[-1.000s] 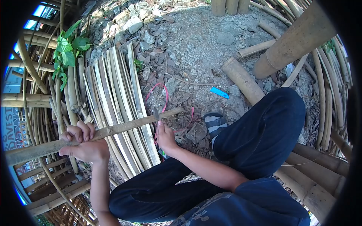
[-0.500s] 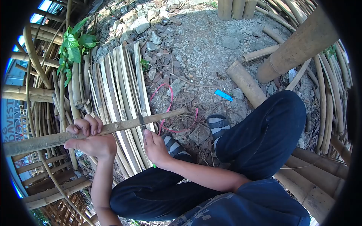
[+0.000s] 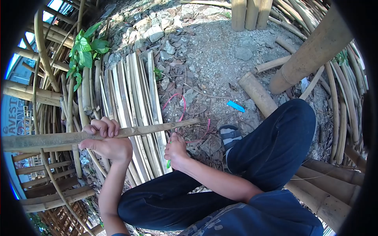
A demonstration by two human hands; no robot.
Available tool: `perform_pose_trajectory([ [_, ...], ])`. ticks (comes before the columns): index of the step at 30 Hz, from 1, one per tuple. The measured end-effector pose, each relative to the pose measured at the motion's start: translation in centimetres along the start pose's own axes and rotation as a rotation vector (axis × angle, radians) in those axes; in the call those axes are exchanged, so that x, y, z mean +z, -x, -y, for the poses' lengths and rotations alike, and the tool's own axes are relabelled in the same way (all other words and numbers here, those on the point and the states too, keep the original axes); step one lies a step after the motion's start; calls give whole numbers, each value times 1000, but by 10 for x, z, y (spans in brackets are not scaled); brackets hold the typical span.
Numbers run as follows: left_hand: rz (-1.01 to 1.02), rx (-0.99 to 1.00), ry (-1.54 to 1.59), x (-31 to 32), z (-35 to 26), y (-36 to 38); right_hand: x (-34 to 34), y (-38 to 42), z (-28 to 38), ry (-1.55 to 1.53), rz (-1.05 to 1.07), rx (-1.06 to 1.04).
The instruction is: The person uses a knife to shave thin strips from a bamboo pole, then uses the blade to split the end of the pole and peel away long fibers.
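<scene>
Nearest are the person's dark blue shirt (image 3: 252, 216) and dark trousers (image 3: 271, 145), the knees bent. The left hand (image 3: 106, 137) is wrapped around a long bamboo stick (image 3: 153, 128), fingers over its far side and thumb along its near side. The stick crosses in front of the knees, from the left edge to a thin tip at the middle. The right hand (image 3: 176, 151) is curled around a green handle (image 3: 168, 164), of which only an end shows; it sits on the near side of the stick, near the tip, and whether a blade meets the wood cannot be told.

Beneath the stick and reaching farther lies a row of bamboo strips (image 3: 134, 90). To its right are a sandal (image 3: 230, 135), looped pink string (image 3: 184, 106) and a blue piece (image 3: 236, 106) on the ground. Farther right, a thick bamboo length (image 3: 258, 92) lies beside a larger pole (image 3: 311, 51). Far left grows a leafy plant (image 3: 84, 49); farther off are sunlit stones (image 3: 155, 33) and, right of them, three bamboo posts (image 3: 252, 13).
</scene>
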State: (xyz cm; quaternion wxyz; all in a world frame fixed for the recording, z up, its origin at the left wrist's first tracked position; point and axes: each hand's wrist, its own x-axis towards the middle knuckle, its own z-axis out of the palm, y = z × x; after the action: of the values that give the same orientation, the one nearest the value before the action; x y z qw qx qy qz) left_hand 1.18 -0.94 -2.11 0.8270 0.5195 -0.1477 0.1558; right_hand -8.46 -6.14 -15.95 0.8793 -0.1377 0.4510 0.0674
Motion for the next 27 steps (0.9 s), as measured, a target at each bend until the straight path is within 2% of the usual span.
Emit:
perform_pose_trajectory([
  [4,45,27,-14,0,2,1,5,9,-1,-7,28,-10],
  [6,44,18,-2,-1,2,0,15,26,-13,150,172,-138],
  [8,37,9,1,-2,1,2,35,55,-9,95,278,-42],
  [10,38,8,-10,0,-1,3,39,58,-6,-58,239,1],
  [12,47,15,15,-2,-1,3,25,35,-7,-81,83,-115],
  [15,54,25,-5,2,-2,6,-2,-4,0,-4,-44,-95],
  [19,73,32,-18,2,-1,5,24,23,-8,-39,-9,-30],
  [20,72,21,0,1,-1,3,27,32,-10,65,87,-104],
  [23,73,33,1,5,-1,5,50,71,-5,56,276,-22],
  [27,137,-3,69,-2,-1,-2,27,61,-5,8,235,-147],
])
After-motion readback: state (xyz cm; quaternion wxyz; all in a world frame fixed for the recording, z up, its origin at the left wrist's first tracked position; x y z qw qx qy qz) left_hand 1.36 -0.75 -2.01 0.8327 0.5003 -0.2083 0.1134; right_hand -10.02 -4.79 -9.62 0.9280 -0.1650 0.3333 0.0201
